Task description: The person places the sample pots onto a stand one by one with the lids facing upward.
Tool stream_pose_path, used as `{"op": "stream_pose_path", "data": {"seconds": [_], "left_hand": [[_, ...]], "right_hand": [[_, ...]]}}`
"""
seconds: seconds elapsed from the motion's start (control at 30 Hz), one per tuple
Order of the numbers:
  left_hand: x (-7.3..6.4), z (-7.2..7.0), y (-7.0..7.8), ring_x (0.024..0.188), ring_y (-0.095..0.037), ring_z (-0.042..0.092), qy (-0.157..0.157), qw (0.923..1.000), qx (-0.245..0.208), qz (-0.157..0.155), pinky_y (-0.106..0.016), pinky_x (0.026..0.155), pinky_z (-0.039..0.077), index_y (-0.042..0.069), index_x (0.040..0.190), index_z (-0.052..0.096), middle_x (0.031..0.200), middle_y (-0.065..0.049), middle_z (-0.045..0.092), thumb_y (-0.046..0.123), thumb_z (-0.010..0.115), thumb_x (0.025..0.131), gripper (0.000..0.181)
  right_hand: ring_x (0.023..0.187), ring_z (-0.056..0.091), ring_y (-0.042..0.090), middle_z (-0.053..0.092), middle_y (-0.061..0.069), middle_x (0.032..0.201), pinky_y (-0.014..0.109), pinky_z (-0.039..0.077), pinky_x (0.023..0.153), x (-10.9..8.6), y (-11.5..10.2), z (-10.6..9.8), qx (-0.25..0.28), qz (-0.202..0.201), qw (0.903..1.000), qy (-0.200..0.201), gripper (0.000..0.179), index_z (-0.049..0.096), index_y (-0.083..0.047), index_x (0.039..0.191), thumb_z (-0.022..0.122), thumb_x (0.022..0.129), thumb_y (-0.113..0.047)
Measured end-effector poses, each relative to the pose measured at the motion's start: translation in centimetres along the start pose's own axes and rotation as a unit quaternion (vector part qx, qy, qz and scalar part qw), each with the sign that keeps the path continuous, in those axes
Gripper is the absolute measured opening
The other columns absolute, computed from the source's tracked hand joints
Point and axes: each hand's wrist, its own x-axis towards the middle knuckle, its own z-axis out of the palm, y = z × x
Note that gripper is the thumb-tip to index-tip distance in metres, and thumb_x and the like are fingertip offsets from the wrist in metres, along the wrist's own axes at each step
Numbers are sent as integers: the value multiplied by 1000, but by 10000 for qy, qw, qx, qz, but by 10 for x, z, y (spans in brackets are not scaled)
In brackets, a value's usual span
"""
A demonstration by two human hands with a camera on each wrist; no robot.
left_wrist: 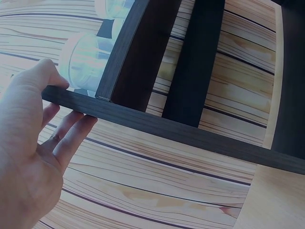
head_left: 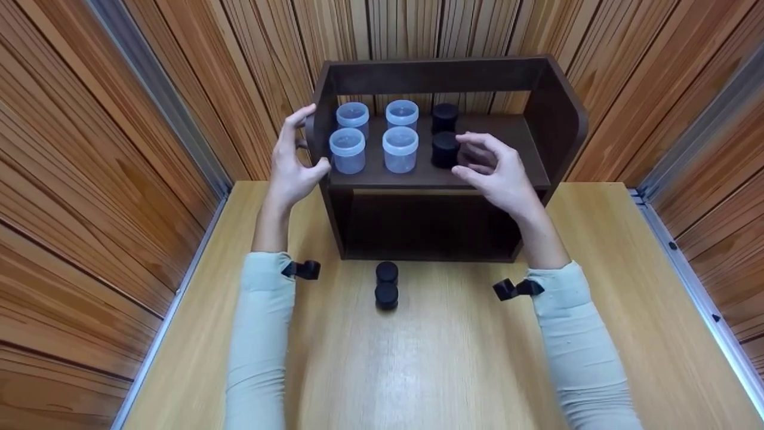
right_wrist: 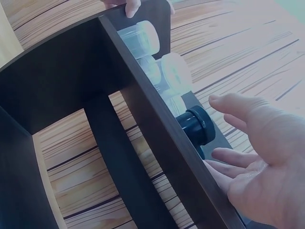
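My left hand [head_left: 293,167] grips the left side panel [left_wrist: 190,130] of a dark brown two-tier shelf [head_left: 439,76], thumb on the inner side and fingers outside. On the upper board, my right hand [head_left: 501,173] is beside the front black lidded jar [head_left: 445,149]. Its thumb and fingers are spread, and the right wrist view shows a gap between them and the jar [right_wrist: 202,125]. Directly behind stands a second black jar [head_left: 444,115]. Several translucent lidded jars, one at the front left [head_left: 347,152], stand upright in two rows left of the black ones.
Two more black jars, the nearer one [head_left: 387,296] in front of the other [head_left: 387,272], stand on the light wood table [head_left: 441,358] before the shelf. Wood-patterned walls [head_left: 119,179] enclose the back and sides. Below the jars is the shelf's lower compartment [head_left: 430,227].
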Motion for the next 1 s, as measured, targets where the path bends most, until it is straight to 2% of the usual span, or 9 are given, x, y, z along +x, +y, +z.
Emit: {"op": "stream_pose_path", "data": {"seconds": [0.2, 0.27, 0.43, 0.53, 0.73, 0.87, 1.0], "left_hand": [[0, 0, 0, 136, -25, 57, 35, 10000, 44, 34, -37, 104, 52, 7, 161, 51, 160, -16, 60, -1, 73, 85, 80], [0, 0, 0, 136, -24, 57, 27, 10000, 44, -6, -36, 105, 52, 8, 162, 51, 160, -16, 60, -2, 73, 86, 80], [0, -1, 2, 135, -20, 56, -17, 9999, 46, -119, -34, 105, 52, 9, 163, 50, 159, -15, 59, -1, 74, 88, 79], [0, 0, 3, 134, -20, 56, -19, 9999, 35, -128, -39, 106, 53, 9, 163, 49, 159, -16, 59, -2, 74, 88, 79], [1, 0, 3, 135, -20, 56, -24, 9999, 17, -145, -46, 108, 53, 10, 163, 49, 158, -15, 59, -2, 75, 89, 79], [1, 1, 3, 137, -22, 55, -24, 9999, 10, -112, -45, 108, 52, 9, 163, 49, 159, -15, 60, -2, 75, 88, 80], [0, 1, 2, 136, -21, 56, -4, 10000, -12, -76, -43, 107, 52, 8, 163, 50, 157, -16, 61, -3, 75, 87, 81]], "right_hand": [[160, 54, 37, 53, 21, 172, 62, 49, 127, -9, 0, -6, -70, -56, 9999, 47, 55, 62, 3, 155, 78, 102, 0], [159, 55, 35, 54, 20, 171, 58, 52, 126, -13, -1, -7, -122, -72, 9999, 62, 55, 62, 3, 155, 78, 102, 0], [156, 59, 32, 56, 22, 170, 31, 60, 116, -23, -7, -9, -208, -135, 9997, 90, 54, 63, 4, 153, 78, 101, 2], [156, 60, 32, 57, 22, 169, 20, 59, 109, -29, -11, -9, -180, -163, 9997, 55, 54, 64, 5, 152, 78, 100, 4], [152, 62, 23, 60, 20, 167, 18, 59, 107, -41, -17, -8, -197, -176, 9996, 9, 53, 66, 4, 150, 78, 99, 6], [146, 65, 9, 63, 18, 164, 18, 59, 107, -47, -18, -8, -250, -237, 9994, -2, 52, 67, 3, 148, 79, 98, 6], [139, 68, 7, 66, 21, 159, 19, 61, 104, -51, -17, -4, -183, -334, 9992, 82, 50, 70, 5, 144, 80, 95, 9]]}}
